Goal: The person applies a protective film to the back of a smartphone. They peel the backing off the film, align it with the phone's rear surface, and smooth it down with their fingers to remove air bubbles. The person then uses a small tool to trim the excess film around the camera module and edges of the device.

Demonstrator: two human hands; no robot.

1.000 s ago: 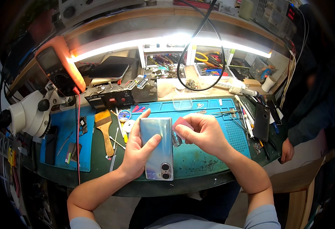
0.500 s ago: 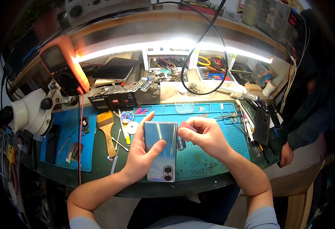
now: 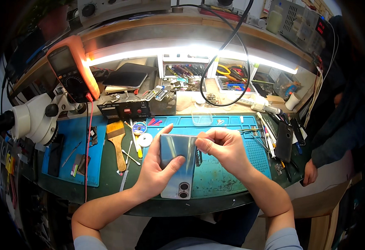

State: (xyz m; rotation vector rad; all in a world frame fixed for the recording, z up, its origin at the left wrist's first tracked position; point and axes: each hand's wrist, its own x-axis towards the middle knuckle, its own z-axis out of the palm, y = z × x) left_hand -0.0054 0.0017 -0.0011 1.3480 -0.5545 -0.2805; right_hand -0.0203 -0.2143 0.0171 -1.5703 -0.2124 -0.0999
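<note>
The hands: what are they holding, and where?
The left hand holds the shiny phone by its left side, thumb on its back. The right hand is at its upper right edge; anything pinched there is hidden.

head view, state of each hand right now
Left hand: closed, holding the silvery phone.
Right hand: pinched closed by the phone's edge; anything held cannot be told.

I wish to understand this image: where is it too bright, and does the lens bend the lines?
In the head view, the light strip is washed out to white; also in the head view, pale reflections streak the silvery-blue smartphone; again in the head view, the strip arches upward, the bench front bows downward, and the rim is black.
</note>
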